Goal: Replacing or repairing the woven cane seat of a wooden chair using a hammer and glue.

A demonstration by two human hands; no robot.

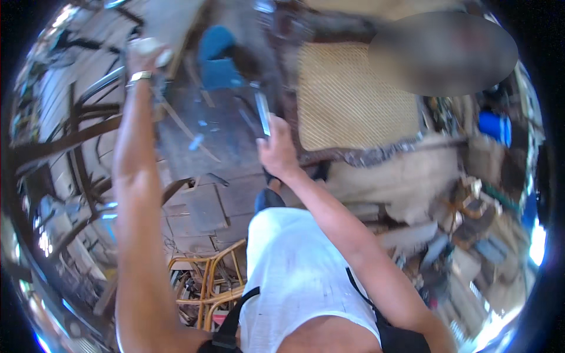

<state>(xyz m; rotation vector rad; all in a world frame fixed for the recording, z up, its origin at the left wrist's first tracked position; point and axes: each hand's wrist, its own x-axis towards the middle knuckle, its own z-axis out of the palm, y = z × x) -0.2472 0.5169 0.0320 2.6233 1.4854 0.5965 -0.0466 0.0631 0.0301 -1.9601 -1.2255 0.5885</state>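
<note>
My left hand (147,56), a watch on its wrist, reaches to the far left edge of a dark worktable (188,126). Its blurred fingers are around a small white thing (163,57) whose kind I cannot make out. Over the table's right part, my right hand (278,147) is closed on a slim, shiny metal tool (262,109) that points away from me. Motion blur hides what kind of tool it is. Between the hands, farther back, lies a blue curved piece (216,56). Thin sticks (188,129) and small light-blue scraps (197,141) are scattered on the tabletop.
A woven cane panel in a dark carved frame (359,97) stands right of the table. Wooden furniture frames (70,138) crowd the left. Rattan furniture (209,276) is close by at lower left. Wood offcuts (471,235) pile up at right, below a blue container (494,127).
</note>
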